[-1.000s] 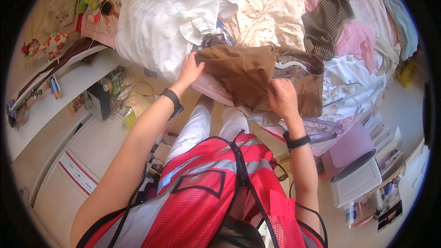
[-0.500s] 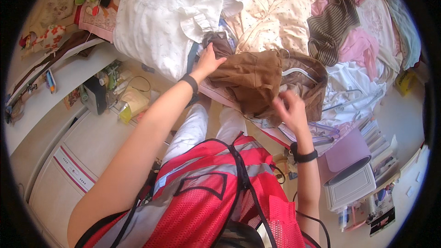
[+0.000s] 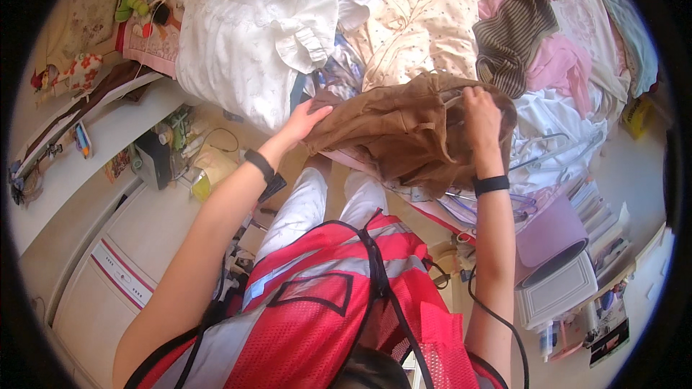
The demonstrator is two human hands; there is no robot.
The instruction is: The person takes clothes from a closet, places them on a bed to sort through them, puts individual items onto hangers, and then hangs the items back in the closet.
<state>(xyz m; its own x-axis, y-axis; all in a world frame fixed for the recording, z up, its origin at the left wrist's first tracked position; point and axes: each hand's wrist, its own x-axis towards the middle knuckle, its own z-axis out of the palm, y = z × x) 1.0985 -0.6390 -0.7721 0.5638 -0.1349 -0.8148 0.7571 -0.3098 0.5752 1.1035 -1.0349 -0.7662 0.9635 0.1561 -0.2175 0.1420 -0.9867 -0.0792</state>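
Note:
A brown garment (image 3: 404,126) with seams and folds is stretched between my hands at the bed's near edge; its exact kind is hard to tell. My left hand (image 3: 306,122) pinches its left end, thumb on top and fingers partly behind the cloth. At the garment's right opening, my right hand (image 3: 483,119) is closed around what looks like the white clothes hanger (image 3: 453,103), mostly hidden by hand and cloth. Just beyond lies a cream dotted top (image 3: 414,29). A white ruffled blouse (image 3: 252,36) is spread to the left of it.
A striped garment (image 3: 515,32), a pink cloth (image 3: 559,68) and white clothes with hangers (image 3: 551,140) lie at the right. A purple bin (image 3: 551,241) stands near books at the lower right. A white shelf (image 3: 108,148) and a pale cabinet (image 3: 133,252) line the left.
My left hand has drawn the garment's left end toward me and left, uncovering cloth behind it. My right hand has moved up to the opening and closed; the hanger is now mostly covered.

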